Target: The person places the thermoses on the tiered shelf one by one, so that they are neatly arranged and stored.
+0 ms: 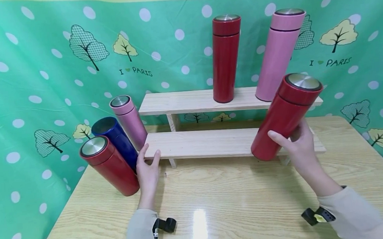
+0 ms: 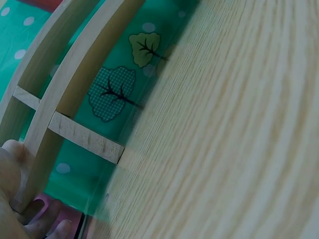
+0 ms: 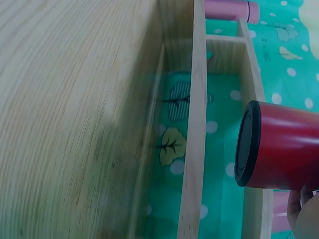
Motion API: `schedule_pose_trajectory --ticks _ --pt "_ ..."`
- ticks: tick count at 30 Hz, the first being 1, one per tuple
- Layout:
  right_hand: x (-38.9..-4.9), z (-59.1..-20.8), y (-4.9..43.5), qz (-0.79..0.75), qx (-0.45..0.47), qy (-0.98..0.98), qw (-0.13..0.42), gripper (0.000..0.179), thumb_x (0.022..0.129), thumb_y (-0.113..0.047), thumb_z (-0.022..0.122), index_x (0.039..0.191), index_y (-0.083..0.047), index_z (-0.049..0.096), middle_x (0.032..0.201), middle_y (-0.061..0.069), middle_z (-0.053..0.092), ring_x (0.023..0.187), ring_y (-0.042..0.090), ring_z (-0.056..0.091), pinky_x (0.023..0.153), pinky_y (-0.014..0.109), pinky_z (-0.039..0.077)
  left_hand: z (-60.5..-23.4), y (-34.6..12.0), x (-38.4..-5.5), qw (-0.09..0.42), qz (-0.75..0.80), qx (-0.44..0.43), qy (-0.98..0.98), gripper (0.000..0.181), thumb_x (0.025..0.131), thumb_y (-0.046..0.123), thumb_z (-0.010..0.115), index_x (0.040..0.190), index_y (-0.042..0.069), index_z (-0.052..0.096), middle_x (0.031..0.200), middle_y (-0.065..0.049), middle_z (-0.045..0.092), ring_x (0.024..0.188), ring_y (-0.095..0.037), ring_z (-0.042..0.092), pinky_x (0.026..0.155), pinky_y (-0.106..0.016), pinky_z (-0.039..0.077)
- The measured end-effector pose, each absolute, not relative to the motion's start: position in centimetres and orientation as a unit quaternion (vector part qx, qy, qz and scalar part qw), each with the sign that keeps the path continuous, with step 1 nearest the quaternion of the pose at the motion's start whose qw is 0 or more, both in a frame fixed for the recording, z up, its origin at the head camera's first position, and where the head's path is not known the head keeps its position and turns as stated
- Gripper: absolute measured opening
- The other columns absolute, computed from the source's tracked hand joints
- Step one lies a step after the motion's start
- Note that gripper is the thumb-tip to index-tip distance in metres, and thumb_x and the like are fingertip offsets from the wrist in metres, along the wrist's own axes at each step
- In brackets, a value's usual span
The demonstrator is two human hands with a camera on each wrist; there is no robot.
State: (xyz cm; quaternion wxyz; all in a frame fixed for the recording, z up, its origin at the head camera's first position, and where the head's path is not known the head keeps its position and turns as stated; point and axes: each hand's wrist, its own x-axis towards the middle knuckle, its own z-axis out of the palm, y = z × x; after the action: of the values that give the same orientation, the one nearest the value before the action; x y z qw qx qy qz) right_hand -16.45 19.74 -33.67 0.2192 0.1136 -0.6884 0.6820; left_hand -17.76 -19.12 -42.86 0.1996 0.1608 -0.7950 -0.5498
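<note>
My right hand (image 1: 301,143) grips a red thermos flask (image 1: 283,116) with a silver-topped lid, held tilted over the right end of the lower board of a two-tier wooden shelf (image 1: 200,143). Its dark base (image 3: 247,144) shows in the right wrist view, apart from the board. At the shelf's left end my left hand (image 1: 148,172) holds the lower board's corner between thumb and fingers. Beside that hand stand a red thermos (image 1: 109,166), a blue thermos (image 1: 117,137) and a pink thermos (image 1: 129,120).
On the upper board (image 1: 177,102) stand another red thermos (image 1: 225,61) and another pink thermos (image 1: 278,56). The shelf rests on a pale wooden table (image 1: 233,194). Behind it hangs a green curtain (image 1: 180,50) with trees and white dots.
</note>
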Motion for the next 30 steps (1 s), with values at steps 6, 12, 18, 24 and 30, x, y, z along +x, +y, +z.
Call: schedule_pose_trajectory --ticks 6,12,18,24,30 --pt "-16.9 -33.8 18.2 0.674 0.134 -0.696 0.209 0.060 0.085 0.005 0.069 0.138 -0.012 0.047 0.128 0.007 0.056 0.114 0.020 0.054 0.088 0.018 0.049 -42.9 -19.1 -17.8 0.199 -0.550 0.160 -0.795 0.057 0.096 0.033 0.067 0.147 0.015 0.049 0.151 -0.009 0.044 0.143 -0.026 0.032 0.115 -0.045 0.026" --pt "-17.2 -33.9 16.3 0.675 0.144 -0.698 0.190 0.060 0.085 0.004 0.069 0.138 -0.013 0.047 0.128 0.007 0.056 0.114 0.022 0.055 0.089 0.021 0.050 -43.0 -19.1 -17.8 0.199 -0.552 0.160 -0.793 0.057 0.096 0.033 0.067 0.147 0.015 0.049 0.151 -0.009 0.044 0.143 -0.026 0.032 0.115 -0.046 0.027" --pt "-17.7 -33.9 14.3 0.679 0.153 -0.696 0.177 0.059 0.085 0.003 0.069 0.137 -0.015 0.047 0.127 0.006 0.057 0.113 0.023 0.055 0.089 0.023 0.050 -43.0 -19.1 -17.8 0.199 -0.551 0.162 -0.794 0.057 0.096 0.034 0.067 0.147 0.016 0.049 0.151 -0.009 0.044 0.143 -0.026 0.032 0.115 -0.046 0.027" --pt "-18.1 -33.9 12.5 0.687 0.170 -0.688 0.162 0.058 0.085 0.000 0.070 0.136 -0.013 0.047 0.125 0.007 0.058 0.112 0.024 0.056 0.089 0.025 0.050 -43.1 -19.1 -17.9 0.200 -0.549 0.163 -0.795 0.057 0.096 0.034 0.067 0.146 0.016 0.049 0.151 -0.010 0.044 0.143 -0.026 0.032 0.115 -0.045 0.027" --pt "-18.5 -33.6 10.9 0.692 0.193 -0.680 0.148 0.062 0.083 -0.001 0.071 0.138 -0.011 0.046 0.127 0.007 0.057 0.113 0.026 0.056 0.090 0.028 0.052 -42.9 -19.2 -17.9 0.198 -0.549 0.162 -0.796 0.057 0.096 0.033 0.067 0.147 0.014 0.049 0.151 -0.010 0.044 0.143 -0.026 0.032 0.116 -0.045 0.026"
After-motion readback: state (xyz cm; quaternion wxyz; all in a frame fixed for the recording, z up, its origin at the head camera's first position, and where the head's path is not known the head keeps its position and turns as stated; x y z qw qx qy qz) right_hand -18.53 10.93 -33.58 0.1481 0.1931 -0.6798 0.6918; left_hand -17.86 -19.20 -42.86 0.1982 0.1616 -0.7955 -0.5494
